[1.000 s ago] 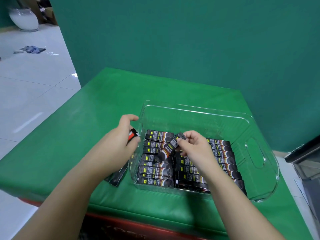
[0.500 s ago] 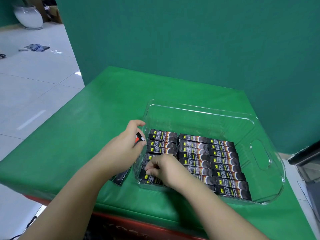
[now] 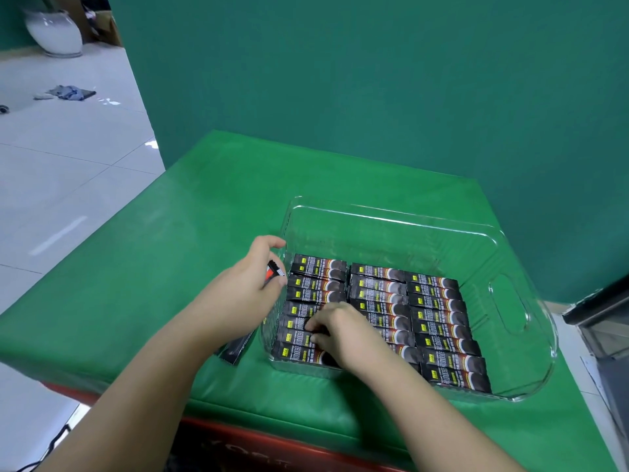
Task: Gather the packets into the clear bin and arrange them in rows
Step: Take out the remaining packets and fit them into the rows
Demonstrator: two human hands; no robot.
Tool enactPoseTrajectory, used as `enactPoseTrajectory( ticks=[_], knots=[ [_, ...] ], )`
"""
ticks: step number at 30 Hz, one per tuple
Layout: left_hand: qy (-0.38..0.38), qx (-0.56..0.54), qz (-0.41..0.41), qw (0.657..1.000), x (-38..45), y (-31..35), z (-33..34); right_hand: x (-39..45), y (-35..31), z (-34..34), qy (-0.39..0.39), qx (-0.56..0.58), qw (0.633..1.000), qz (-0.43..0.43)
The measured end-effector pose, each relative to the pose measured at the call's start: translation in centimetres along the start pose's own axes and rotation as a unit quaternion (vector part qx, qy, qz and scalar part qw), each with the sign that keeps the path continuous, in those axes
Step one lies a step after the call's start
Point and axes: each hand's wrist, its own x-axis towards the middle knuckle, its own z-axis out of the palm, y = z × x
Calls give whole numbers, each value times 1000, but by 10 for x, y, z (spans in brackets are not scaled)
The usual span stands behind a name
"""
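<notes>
Packets (image 3: 439, 321) lie flat in the clear bin (image 3: 510, 301), three columns, long axes across its width. Our right hand (image 3: 335, 330) is curled, pressing the bin's near-left column. Our left hand (image 3: 245, 294) grips spare packets (image 3: 238, 349) just outside the bin's left wall. The bin sits on a green table (image 3: 190, 233), with white tile floor (image 3: 51, 172) left of it.

Both forearms are bare to each hand (image 3: 245, 294), with no sleeves, rings or watch.
</notes>
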Motion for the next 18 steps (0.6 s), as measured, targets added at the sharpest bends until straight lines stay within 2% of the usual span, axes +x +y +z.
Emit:
enactPoseTrajectory(
  ticks=[6,11,15,18],
  knots=[
    [28,-78,20,996,-2,-4,-2,-3,0,0,-7,37,999,-7],
    [70,-155,37,985,-4,4,-9,1,-5,-4,-84,72,994,21],
    [51,-186,48,980,-6,6,-15,-5,-12,-15,32,224,974,23],
    [64,-198,54,977,-4,13,-14,-10,-22,-36,47,364,930,6]
  ],
)
